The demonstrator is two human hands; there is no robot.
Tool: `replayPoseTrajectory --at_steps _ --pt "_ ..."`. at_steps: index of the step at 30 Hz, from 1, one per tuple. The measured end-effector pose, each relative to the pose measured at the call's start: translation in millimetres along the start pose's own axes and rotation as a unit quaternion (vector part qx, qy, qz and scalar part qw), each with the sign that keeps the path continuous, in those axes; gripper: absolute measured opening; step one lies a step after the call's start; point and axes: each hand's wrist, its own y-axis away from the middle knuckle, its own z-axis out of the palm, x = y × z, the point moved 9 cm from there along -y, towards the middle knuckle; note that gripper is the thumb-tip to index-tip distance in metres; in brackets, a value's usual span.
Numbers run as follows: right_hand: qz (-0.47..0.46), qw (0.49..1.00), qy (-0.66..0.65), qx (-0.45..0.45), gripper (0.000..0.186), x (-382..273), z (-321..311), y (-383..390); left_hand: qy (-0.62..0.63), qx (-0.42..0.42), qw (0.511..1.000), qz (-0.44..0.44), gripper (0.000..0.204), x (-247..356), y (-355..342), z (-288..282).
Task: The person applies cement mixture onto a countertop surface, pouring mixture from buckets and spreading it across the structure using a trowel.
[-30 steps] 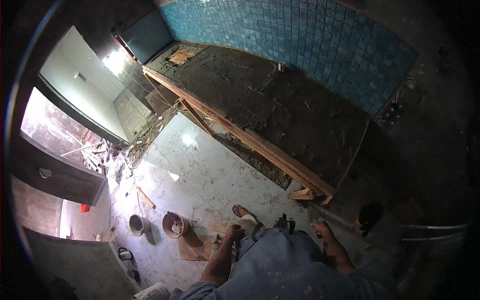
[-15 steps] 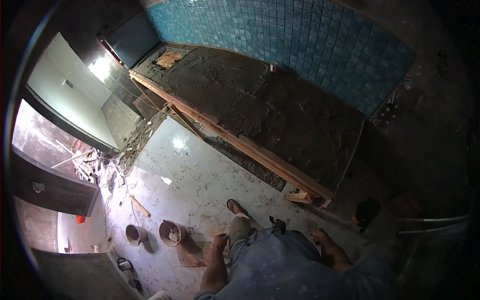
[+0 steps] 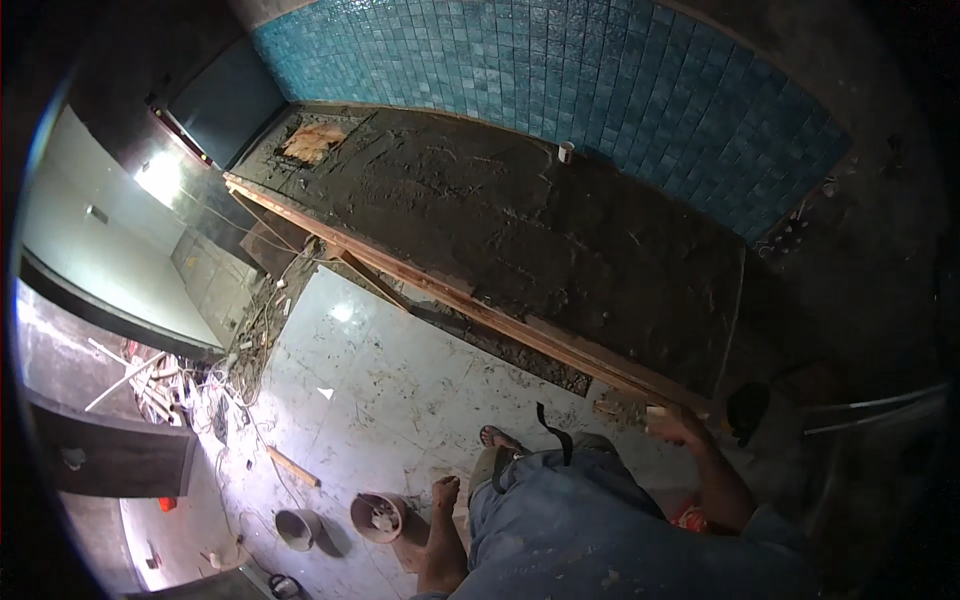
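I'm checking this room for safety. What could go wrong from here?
Slipping: the sandaled foot is on a pale floor strewn with dark bits, so footing might be poor.
Tipping: a bucket with things in it stands to the person's left, and a sidestep might knock it over.
Bumping: the right hand appears near one end of the long wooden board; a knock might shift it and damage the dark slab's edge.

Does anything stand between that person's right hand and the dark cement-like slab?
Yes: the long reddish-brown wooden board along the near edge of the slab. The right hand shows by its right end; any contact is unclear.
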Motion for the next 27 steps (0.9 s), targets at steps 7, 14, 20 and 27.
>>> replayPoseTrajectory --at_steps 7,14,20,27 --pt "0.033 0.990 -0.040 0.134 0.085 -208.5 41.4 -44.9 -0.234 -0.044 0.964 0.118 0.035 107.2 -102.7 -79.1" --pt "-0.155 0.917 -0.198 0.310 0.083 -342.7 59.0 -284.4 -0.036 -0.010 0.992 0.120 0.032 222.3 -115.4 -115.7" --pt "-0.180 0.868 0.076 0.456 0.059 -525.8 13.1 -441.6 -0.054 -0.038 0.998 0.008 0.038 232.8 -111.7 -122.1" --pt "-0.036 0.924 0.005 0.381 0.048 -622.5 17.8 -521.4 -0.050 0.004 0.993 -0.109 0.039 225.9 -97.4 -169.0"
